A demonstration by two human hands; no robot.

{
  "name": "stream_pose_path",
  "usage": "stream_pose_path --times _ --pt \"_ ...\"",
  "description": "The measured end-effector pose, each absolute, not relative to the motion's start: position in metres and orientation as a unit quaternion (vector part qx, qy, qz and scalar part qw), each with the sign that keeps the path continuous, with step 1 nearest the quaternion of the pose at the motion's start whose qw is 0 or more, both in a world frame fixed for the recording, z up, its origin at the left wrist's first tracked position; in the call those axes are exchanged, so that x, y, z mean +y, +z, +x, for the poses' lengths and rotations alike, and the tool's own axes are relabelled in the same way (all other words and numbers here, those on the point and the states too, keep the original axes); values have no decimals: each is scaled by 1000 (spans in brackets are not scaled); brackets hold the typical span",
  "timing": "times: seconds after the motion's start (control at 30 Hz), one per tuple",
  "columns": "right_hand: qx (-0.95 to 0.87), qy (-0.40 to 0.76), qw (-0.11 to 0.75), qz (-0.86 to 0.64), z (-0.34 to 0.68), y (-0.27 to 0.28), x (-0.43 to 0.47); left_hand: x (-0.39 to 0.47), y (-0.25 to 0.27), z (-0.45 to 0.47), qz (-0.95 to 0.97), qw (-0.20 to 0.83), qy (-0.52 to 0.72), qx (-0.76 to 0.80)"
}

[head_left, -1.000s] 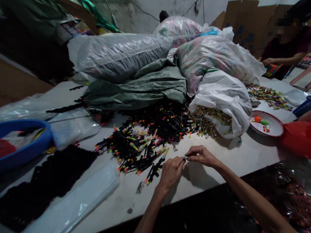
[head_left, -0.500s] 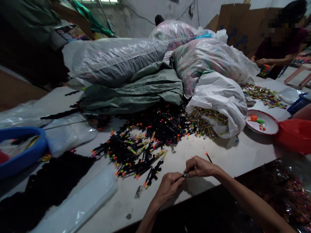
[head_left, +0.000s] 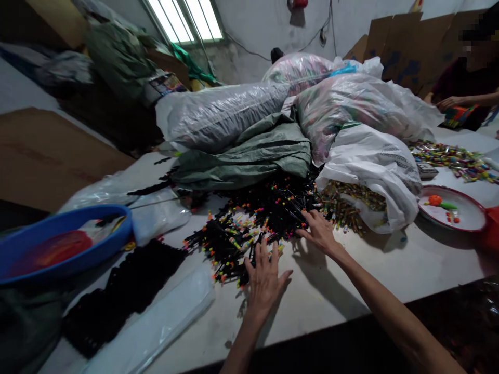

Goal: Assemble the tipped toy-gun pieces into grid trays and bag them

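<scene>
My left hand (head_left: 265,280) is spread open over the near edge of a heap of small black toy guns (head_left: 218,241) with bright orange and yellow tips and colourful sticks on them. Farther out to the right, my right hand (head_left: 322,232) reaches with parted fingers to a pile of black pieces (head_left: 278,205). Its fingertips are at that pile's edge, and I see nothing held in either hand. Beside the right hand, short colourful sticks (head_left: 345,202) spill from a white sack (head_left: 374,166).
A blue basin (head_left: 127,223) and a flat stack of clear plastic bags (head_left: 163,322) lie to the left, with black parts (head_left: 125,296) between. A red-rimmed plate (head_left: 473,226) sits right. Bulging sacks (head_left: 230,111) fill the back. Another person (head_left: 468,88) works at far right.
Both hands were together, pinching a small piece over the table; now they are apart and open, farther forward at the heaps. The view has swung left and up.
</scene>
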State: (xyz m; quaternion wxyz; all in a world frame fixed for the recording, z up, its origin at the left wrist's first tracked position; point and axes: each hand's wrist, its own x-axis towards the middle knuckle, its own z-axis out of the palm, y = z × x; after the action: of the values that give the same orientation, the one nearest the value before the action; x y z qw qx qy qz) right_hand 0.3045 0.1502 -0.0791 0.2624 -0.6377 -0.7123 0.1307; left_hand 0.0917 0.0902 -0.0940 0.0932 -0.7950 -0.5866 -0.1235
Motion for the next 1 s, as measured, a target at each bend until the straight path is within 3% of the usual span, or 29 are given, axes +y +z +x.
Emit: stream_pose_path --times 0.13,0.23,0.47,0.6,0.73,0.87,1.0 --pt "-741 58 168 -647 278 -83 173 105 -122 80 -762 126 -95 -628" --pt "-750 34 155 -642 276 -99 163 129 -127 51 -764 121 -90 -627" --pt "-776 -19 236 -585 289 -130 106 169 -118 18 -760 111 -106 -631" --pt "-747 1 331 -576 285 -144 86 144 -111 59 -753 119 -201 -615" --pt "-726 37 398 -560 279 -149 78 110 -102 113 -839 86 -225 -487" --pt "-738 54 391 -548 284 -147 71 102 -105 136 -902 7 -187 -388" --pt "-740 54 355 -569 296 -143 65 108 -122 134 -805 -26 -299 -512"
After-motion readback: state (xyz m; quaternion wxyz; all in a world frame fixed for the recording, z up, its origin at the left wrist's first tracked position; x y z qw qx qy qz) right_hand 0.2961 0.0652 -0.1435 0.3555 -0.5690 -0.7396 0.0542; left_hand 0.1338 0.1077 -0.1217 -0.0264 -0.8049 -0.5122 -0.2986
